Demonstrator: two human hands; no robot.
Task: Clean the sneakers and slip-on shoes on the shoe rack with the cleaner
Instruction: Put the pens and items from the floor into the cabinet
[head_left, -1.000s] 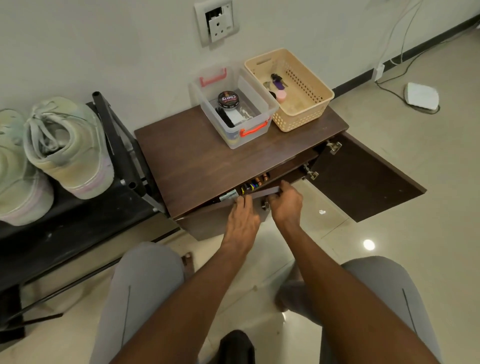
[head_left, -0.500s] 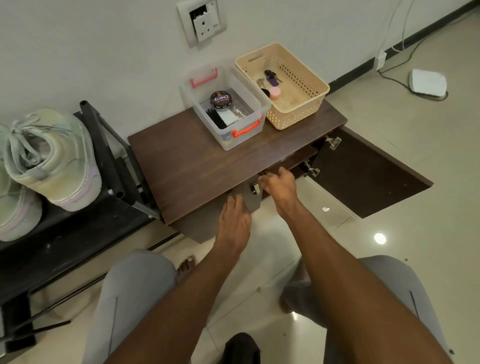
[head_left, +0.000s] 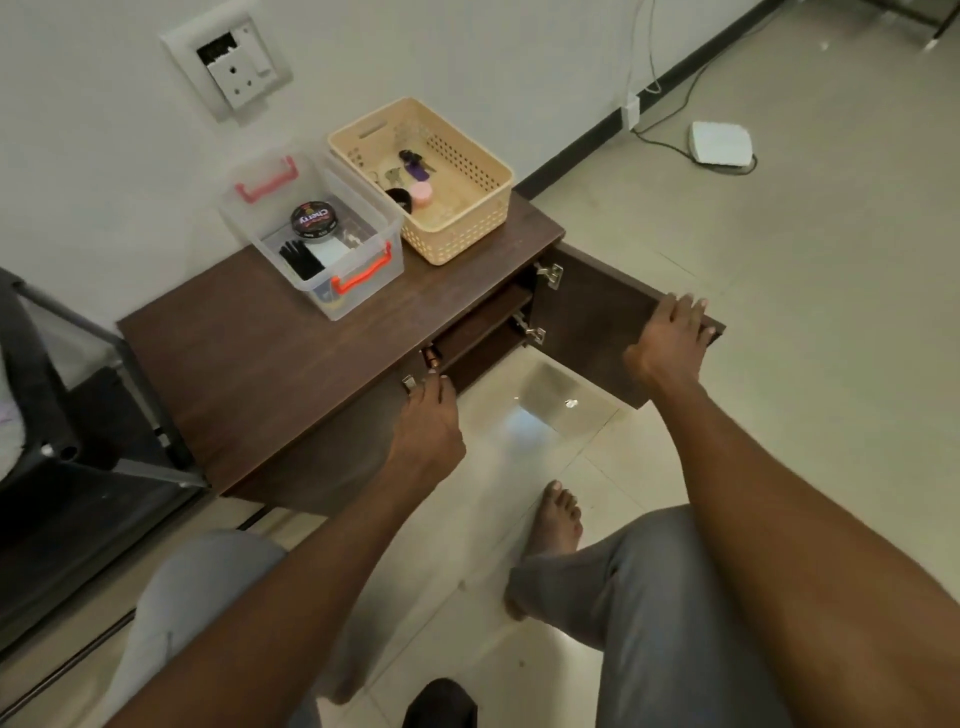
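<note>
A low brown cabinet (head_left: 270, 353) stands against the wall. On it is a clear box (head_left: 363, 270) with orange handles, holding a black polish tin (head_left: 313, 222), a black brush and a white cloth. My left hand (head_left: 428, 421) presses straight fingers against the nearly closed left door. My right hand (head_left: 670, 332) grips the top edge of the wide-open right door (head_left: 587, 322). The black shoe rack (head_left: 78, 452) is at the left. Only a sliver of a pale sneaker (head_left: 6, 426) shows at the frame's edge.
A beige perforated basket (head_left: 467, 228) with keys and a pink jar sits beside the clear box. A wall socket (head_left: 231, 67) is above. A white device (head_left: 721, 143) with a cable lies on the tiled floor. My knees and a bare foot (head_left: 558, 519) are below.
The left door has swung almost closed under my left hand. My right hand left it and moved right to the open right door's edge. The view shifted right, and the sneakers slid out of frame.
</note>
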